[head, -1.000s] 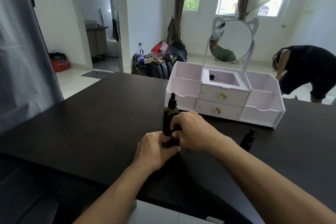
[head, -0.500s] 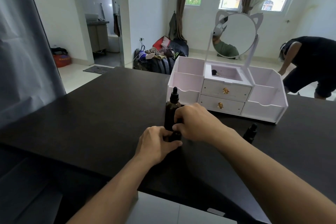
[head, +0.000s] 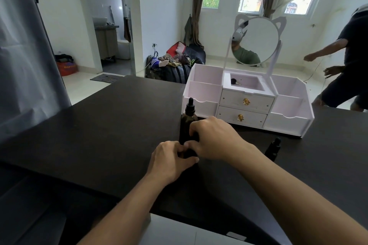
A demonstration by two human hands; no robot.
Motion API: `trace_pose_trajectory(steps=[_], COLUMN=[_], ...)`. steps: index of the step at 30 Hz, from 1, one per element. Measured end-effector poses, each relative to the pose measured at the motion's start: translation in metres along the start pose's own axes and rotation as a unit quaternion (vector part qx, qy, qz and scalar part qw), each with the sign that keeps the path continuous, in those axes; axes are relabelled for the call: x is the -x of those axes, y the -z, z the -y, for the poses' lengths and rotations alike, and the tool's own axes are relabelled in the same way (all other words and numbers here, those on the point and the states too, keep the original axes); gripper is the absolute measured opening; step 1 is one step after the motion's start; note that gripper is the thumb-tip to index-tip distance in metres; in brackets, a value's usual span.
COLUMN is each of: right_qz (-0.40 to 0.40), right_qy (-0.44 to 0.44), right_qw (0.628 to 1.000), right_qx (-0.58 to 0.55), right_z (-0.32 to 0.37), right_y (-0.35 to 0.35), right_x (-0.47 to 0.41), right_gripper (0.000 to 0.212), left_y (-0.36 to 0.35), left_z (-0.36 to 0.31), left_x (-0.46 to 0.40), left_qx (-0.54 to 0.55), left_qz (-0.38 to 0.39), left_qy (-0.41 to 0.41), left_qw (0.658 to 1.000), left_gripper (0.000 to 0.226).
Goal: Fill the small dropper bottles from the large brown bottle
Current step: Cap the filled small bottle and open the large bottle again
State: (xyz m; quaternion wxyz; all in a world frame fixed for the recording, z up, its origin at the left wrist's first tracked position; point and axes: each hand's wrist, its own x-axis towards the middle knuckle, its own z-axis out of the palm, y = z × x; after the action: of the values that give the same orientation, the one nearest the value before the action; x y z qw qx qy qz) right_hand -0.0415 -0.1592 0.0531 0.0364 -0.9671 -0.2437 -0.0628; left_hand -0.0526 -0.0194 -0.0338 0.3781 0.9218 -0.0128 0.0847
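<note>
Honestly, no label or writing is readable on any bottle. Your left hand [head: 171, 160] and right hand [head: 214, 141] both curl round a small dropper bottle [head: 189, 152] at desk [head: 99, 135] centre, mostly hiding it. The large brown bottle [head: 188, 120] stands touching behind, at twelve o'clock. Another small bottle [head: 273, 149] sits at three o'clock; the white organiser [head: 249, 101] beyond.
</note>
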Motion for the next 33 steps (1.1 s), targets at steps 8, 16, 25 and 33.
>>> trace_pose_trajectory(steps=[8, 16, 25, 33], right_qz=[0.042, 0.065, 0.021, 0.021], right_qy=[0.043, 0.072, 0.024, 0.068], right_qw=[0.998, 0.99, 0.999, 0.996], right_qx=[-0.008, -0.103, -0.021, -0.057], right_z=[0.002, -0.005, -0.004, -0.002], right_y=[-0.001, 0.009, 0.006, 0.02], right_x=[-0.002, -0.001, -0.005, 0.0], right_gripper=[0.032, 0.043, 0.018, 0.035], left_y=[-0.002, -0.001, 0.0, -0.001], left_z=[0.004, 0.001, -0.001, 0.001], left_x=[-0.003, -0.001, 0.0, -0.001], left_qx=[0.005, 0.011, -0.009, -0.014], left_qz=[0.012, 0.002, 0.004, 0.004], left_qy=[-0.022, -0.01, -0.016, -0.026], left_qw=[1.0, 1.0, 1.0, 1.0], left_gripper=[0.027, 0.028, 0.025, 0.03])
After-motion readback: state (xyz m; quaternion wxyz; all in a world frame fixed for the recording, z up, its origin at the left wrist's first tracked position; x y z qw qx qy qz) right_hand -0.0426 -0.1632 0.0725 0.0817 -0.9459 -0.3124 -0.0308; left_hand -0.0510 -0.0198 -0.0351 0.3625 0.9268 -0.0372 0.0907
